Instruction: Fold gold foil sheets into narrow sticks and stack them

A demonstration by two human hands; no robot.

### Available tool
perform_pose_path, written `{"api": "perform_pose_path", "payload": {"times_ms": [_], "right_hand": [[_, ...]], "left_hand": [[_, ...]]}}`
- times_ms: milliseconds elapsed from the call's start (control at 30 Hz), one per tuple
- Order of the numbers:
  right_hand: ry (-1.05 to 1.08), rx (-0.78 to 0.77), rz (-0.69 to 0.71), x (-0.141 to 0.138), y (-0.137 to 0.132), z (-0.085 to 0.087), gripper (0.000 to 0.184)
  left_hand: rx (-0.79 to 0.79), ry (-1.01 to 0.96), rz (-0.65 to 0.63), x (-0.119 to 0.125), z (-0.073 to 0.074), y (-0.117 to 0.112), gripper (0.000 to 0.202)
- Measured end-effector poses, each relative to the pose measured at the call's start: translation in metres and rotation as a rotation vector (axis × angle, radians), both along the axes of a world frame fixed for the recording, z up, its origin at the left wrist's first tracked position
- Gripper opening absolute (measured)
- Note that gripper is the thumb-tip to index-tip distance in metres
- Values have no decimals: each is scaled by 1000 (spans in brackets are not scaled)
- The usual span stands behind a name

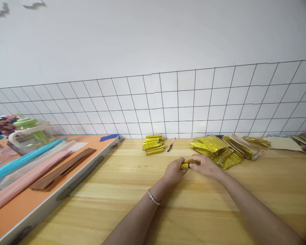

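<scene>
Both my hands meet at the middle of the wooden table. My left hand, with a bracelet on its wrist, and my right hand are closed together on a small folded gold foil piece. Only a short yellow end of it shows between the fingers. Behind the hands, a stack of folded gold foil strips lies near the wall. A loose heap of flat gold foil sheets lies just beyond my right hand.
A black pen lies beside the folded stack. An orange board at left carries pink, brown and blue paper strips and a clear plastic box. A wire grid leans on the white wall. Papers lie far right.
</scene>
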State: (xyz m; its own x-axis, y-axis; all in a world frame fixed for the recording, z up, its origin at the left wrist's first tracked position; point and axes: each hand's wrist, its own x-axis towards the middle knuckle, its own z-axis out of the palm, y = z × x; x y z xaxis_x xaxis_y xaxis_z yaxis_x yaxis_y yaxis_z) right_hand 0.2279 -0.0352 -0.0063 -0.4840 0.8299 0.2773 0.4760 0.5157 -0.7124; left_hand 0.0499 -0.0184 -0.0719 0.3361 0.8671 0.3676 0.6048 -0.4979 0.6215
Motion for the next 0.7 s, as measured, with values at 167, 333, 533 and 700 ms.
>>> {"api": "perform_pose_path", "payload": {"times_ms": [167, 333, 533, 700], "right_hand": [[-112, 62, -67, -1, 6, -10, 25], [-223, 175, -137, 0, 2, -3, 15], [-308, 258, -142, -1, -1, 0, 12], [-348, 275, -94, 0, -2, -1, 12]], "left_hand": [[26, 129, 42, 2, 0, -3, 11], [40, 209, 49, 2, -1, -4, 13], [47, 266, 30, 1, 2, -4, 15], [63, 310, -25, -1, 6, -5, 15]]}}
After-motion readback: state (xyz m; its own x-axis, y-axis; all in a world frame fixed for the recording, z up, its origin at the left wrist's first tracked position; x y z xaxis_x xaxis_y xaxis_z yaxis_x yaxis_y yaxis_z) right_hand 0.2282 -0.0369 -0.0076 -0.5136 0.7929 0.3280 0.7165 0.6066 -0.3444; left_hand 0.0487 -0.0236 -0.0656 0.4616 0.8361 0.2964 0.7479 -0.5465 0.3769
